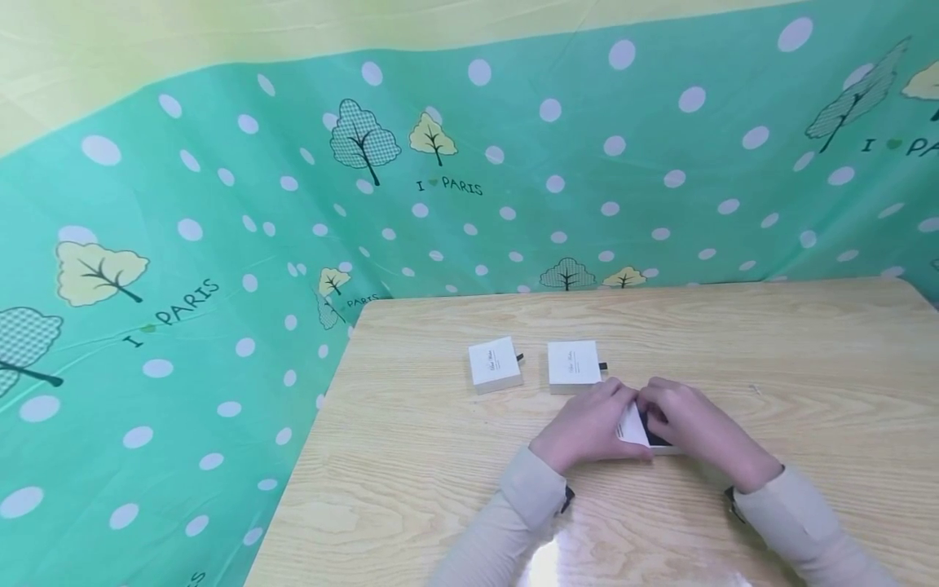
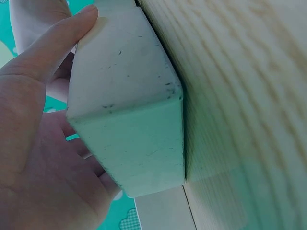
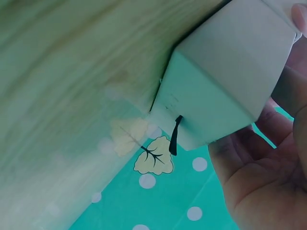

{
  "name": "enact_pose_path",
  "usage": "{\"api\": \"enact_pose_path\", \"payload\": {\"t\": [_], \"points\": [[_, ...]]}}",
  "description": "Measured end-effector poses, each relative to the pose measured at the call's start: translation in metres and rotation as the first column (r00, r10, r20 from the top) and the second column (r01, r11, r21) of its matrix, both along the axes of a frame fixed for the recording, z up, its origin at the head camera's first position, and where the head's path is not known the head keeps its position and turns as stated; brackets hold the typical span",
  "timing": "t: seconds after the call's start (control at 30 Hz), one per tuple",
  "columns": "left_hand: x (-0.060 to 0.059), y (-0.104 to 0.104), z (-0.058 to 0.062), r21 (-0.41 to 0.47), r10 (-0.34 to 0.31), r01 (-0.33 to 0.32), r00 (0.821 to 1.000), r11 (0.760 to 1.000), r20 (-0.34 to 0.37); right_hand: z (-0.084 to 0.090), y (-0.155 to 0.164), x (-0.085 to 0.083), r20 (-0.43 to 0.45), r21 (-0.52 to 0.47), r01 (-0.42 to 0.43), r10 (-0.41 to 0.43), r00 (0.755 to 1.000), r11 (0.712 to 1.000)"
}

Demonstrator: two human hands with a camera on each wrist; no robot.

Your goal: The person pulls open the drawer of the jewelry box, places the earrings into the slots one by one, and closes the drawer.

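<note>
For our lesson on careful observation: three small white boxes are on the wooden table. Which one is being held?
The small white cardboard box nearest the person, gripped between the left hand and right hand. The two other white boxes lie untouched behind it.

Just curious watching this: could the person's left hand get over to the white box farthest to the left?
Probably yes. The far-left box sits on bare table, with nothing between it and the left hand, but that hand is holding another box.
</note>
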State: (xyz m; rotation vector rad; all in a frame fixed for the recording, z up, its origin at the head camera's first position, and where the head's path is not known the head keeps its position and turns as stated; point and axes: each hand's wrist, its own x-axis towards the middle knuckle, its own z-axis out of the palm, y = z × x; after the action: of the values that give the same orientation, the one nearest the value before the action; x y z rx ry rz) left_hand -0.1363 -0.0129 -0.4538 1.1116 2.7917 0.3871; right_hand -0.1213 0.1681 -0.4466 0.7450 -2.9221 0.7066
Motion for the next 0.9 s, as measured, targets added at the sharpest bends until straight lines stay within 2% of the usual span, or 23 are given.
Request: {"api": "enact_pose_path", "payload": {"t": [0.27,0.57,0.9], "points": [[-0.0003,-0.0001,0.0,0.001,0.0,0.0,1.0,1.0,-0.009,0.0007,-0.0025,-0.0004,-0.004,-0.019,0.025,-0.025,1.0,1.0],[-0.0013,0.0012,0.0003,0.002,0.006,-0.006,1.0,1.0,-0.015,0.0046,-0.0056,0.0015,0.034,-0.019,0.078,-0.077,0.996,0.997],[0.0014,0.0009,0.0009,-0.002,0.011,-0.011,1.0,1.0,-0.011,0.0038,-0.0023,0.0043,0.1,-0.053,0.096,-0.091,0.991,0.994]]}}
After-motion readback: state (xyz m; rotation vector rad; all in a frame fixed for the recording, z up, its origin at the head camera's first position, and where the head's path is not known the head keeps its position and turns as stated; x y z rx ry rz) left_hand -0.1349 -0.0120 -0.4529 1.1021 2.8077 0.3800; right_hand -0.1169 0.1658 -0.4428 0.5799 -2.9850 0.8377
